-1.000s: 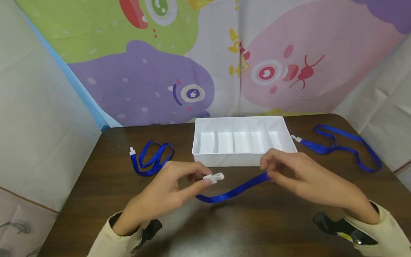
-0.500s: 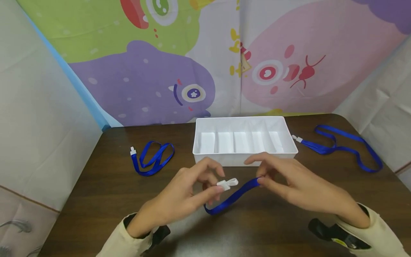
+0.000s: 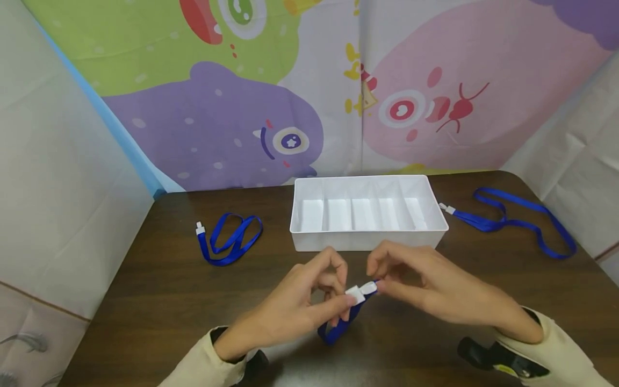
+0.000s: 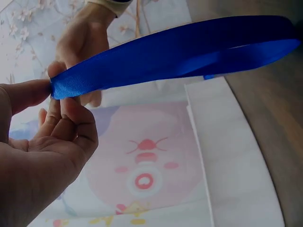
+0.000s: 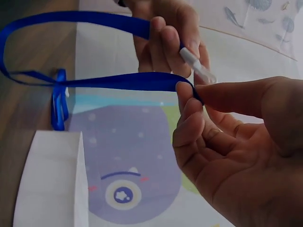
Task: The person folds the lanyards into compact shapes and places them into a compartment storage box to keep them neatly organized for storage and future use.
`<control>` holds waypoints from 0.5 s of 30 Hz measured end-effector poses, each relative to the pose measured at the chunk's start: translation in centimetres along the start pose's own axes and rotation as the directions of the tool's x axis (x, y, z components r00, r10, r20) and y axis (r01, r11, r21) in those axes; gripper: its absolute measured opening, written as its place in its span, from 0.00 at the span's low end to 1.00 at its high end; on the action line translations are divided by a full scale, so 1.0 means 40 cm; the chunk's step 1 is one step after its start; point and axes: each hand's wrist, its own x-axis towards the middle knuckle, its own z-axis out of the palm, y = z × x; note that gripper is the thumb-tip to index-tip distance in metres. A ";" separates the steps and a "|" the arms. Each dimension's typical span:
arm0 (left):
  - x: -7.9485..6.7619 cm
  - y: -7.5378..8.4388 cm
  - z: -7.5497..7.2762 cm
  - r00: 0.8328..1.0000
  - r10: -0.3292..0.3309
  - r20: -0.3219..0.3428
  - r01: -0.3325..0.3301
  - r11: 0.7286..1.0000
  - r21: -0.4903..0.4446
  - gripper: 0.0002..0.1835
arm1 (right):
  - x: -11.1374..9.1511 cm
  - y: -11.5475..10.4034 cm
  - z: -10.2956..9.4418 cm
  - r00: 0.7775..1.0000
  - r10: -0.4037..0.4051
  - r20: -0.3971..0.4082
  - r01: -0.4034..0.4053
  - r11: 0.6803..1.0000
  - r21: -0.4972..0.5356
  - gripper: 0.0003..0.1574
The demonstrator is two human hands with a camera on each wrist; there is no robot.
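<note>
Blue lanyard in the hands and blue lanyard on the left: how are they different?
The held lanyard is pinched by the left hand and right hand; the left lanyard lies untouched on the table. The held lanyard's clip points right; the left lanyard's clip points forward. Both are blue with white clips.

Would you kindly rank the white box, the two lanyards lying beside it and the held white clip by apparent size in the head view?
1. White box
2. Lanyard on the right
3. Lanyard on the left
4. Held white clip
</note>
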 end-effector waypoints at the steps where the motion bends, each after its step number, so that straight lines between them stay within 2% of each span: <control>1: 0.000 -0.002 0.002 1.000 -0.003 -0.003 0.003 1.000 0.000 0.11 | 0.000 0.000 0.001 1.000 0.005 0.003 -0.005 1.000 0.020 0.17; 11: 0.002 -0.013 0.018 0.998 0.013 -0.058 -0.009 0.998 0.058 0.10 | 0.001 0.001 -0.002 0.996 0.047 0.076 -0.061 0.979 0.194 0.19; 15: 0.002 -0.015 0.021 0.997 0.020 -0.079 -0.013 0.996 0.083 0.11 | 0.001 0.002 -0.005 0.994 0.051 0.096 -0.068 0.981 0.182 0.20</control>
